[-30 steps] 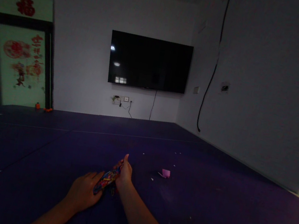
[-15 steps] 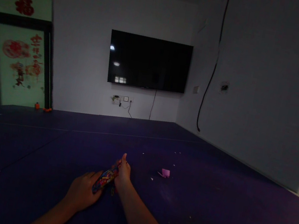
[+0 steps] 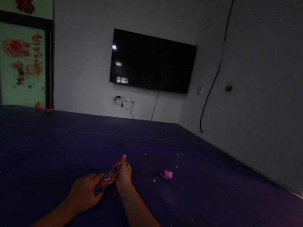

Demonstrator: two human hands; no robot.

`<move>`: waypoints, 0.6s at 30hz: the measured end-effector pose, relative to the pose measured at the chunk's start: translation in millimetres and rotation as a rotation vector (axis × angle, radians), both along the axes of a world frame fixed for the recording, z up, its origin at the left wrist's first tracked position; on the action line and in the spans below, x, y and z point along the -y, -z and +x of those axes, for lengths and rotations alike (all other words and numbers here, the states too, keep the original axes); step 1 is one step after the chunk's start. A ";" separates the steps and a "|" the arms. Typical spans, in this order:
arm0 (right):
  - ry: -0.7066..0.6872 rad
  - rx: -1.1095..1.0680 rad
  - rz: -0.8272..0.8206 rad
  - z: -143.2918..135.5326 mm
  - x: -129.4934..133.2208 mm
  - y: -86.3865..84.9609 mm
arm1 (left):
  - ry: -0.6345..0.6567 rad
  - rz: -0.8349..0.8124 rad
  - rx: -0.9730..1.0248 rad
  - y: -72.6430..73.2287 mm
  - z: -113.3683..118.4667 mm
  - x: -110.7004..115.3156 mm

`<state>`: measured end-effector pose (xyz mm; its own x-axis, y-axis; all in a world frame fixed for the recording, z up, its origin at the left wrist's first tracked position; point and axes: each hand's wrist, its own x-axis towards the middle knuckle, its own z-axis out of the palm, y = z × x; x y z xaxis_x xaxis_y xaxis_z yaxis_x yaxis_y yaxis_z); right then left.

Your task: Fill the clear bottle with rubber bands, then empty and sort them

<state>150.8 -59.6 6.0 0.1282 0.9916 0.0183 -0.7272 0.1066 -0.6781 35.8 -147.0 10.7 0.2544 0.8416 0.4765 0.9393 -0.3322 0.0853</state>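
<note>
A small, elongated thing with a multicoloured pattern (image 3: 106, 181) is held low over the purple surface, slanting up to the right. Its kind is hard to make out in the dim light. My left hand (image 3: 85, 192) is closed around its lower left end. At the upper right end my right hand (image 3: 124, 174) is closed, fingers curled against it and thumb pointing up. A thin strand (image 3: 114, 192) hangs just below my right hand. My palms and the inner fingers hide part of the patterned thing.
On the purple surface (image 3: 68, 153) lie a pink paper scrap (image 3: 168, 174) and several white bits. Orange objects (image 3: 48, 110) stand near the door (image 3: 16, 62) at the back left. A television (image 3: 151, 62) hangs on the far wall; a black cable (image 3: 212, 89) dangles at the right.
My right hand has shifted very slightly left, and its fingers have curled around the upper end of the patterned thing. My left hand stays nearly still.
</note>
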 end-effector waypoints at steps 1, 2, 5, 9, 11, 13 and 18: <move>-0.006 -0.005 0.005 0.0 0.7 -0.4 | -0.001 -0.002 0.002 0.2 0.1 -0.2; -0.013 -0.011 0.006 0.1 1.4 -0.9 | 0.001 -0.004 0.002 0.4 0.1 -0.5; -0.030 -0.027 -0.002 0.7 3.0 -2.6 | 0.011 -0.009 0.002 1.0 -0.3 -1.7; -0.036 -0.016 0.006 1.0 2.8 -3.3 | 0.015 -0.009 0.002 0.3 -0.5 -1.7; -0.047 0.001 0.015 0.3 1.4 -2.0 | 0.010 -0.013 0.002 -1.1 -0.2 -0.5; -0.055 0.021 0.026 -0.9 -0.2 0.3 | 0.001 -0.024 0.001 -2.7 0.3 0.7; -0.052 0.041 0.069 -2.2 -0.4 4.8 | -0.020 -0.031 0.013 -4.2 0.5 0.2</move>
